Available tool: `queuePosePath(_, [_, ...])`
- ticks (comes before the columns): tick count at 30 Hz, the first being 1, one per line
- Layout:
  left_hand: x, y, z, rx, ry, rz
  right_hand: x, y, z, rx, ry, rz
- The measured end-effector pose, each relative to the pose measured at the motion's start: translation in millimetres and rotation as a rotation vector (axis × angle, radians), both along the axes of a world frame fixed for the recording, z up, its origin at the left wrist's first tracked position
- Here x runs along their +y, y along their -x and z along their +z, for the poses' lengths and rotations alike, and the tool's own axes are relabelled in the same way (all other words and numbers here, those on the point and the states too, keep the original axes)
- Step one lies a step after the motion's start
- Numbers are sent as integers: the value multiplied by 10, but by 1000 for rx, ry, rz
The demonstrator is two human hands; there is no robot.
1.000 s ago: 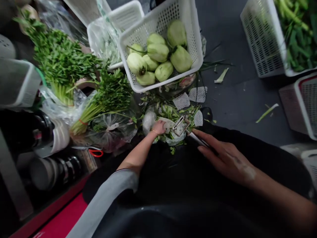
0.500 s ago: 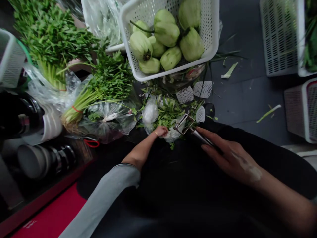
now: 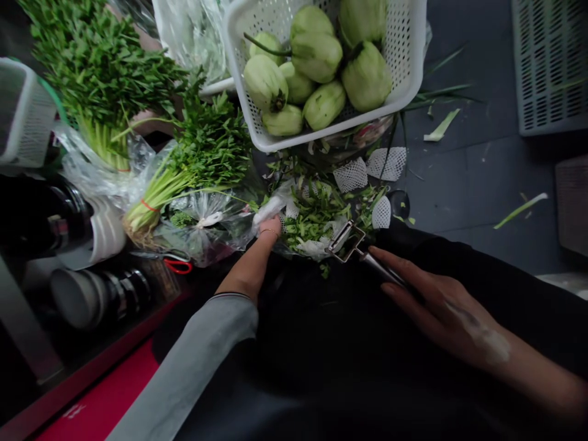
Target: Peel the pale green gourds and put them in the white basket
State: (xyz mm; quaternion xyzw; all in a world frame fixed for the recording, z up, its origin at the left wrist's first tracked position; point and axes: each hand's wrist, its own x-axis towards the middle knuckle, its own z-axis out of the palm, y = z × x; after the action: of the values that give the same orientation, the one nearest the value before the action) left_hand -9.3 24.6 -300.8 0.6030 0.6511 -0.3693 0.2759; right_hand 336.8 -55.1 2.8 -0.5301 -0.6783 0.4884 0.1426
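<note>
My left hand [image 3: 270,228] is closed on a whitish translucent plastic bag [image 3: 272,208] at the left edge of a heap of green peelings [image 3: 316,214]. In my right hand [image 3: 427,294] is a metal peeler [image 3: 383,269], its handle between thumb and fingers and its blade end over the near right side of the heap. White foam netting [image 3: 351,176] lies behind the peelings. Above them stands a white basket [image 3: 416,79] of peeled pale green vegetables [image 3: 316,52].
Leafy bunches [image 3: 202,147] and a knotted clear bag [image 3: 202,220] are at the left, near red-handled scissors [image 3: 178,265]. A grey crate [image 3: 551,79] stands on the dark tiled floor [image 3: 478,177] at the right, where scraps lie.
My left hand has moved left from the near edge of the peelings and taken hold of the plastic bag. The surroundings have shifted slightly right in view. My right hand still holds the peeler.
</note>
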Motion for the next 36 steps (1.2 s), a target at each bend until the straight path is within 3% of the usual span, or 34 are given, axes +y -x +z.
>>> queuePosePath(5, [-83,-69,-2,-177,-7,-237,15,17,-9,-9,50,1])
queuePosePath(8, [-86,-115,-83,-291,33,-339,10,13,-30,-2,81,10])
queuePosePath(13, [91,-76,-267,-164,15,-268,32,7,-51,-17,112,12])
queuePosePath(16, [206,84,-259,-126,51,-215,43,0,-38,-8,117,23])
queuePosePath(20, [268,253,-107,-171,81,-200,10,1,-1,14,90,32])
queuePosePath(26, [273,192,176,-347,29,-219,-64,58,18,-25,6,30])
queuePosePath(32, [267,398,556,-296,75,-198,-89,41,-3,-81,-37,43])
queuePosePath(36, [421,193,615,-328,77,-130,-110,38,-2,-66,-53,38])
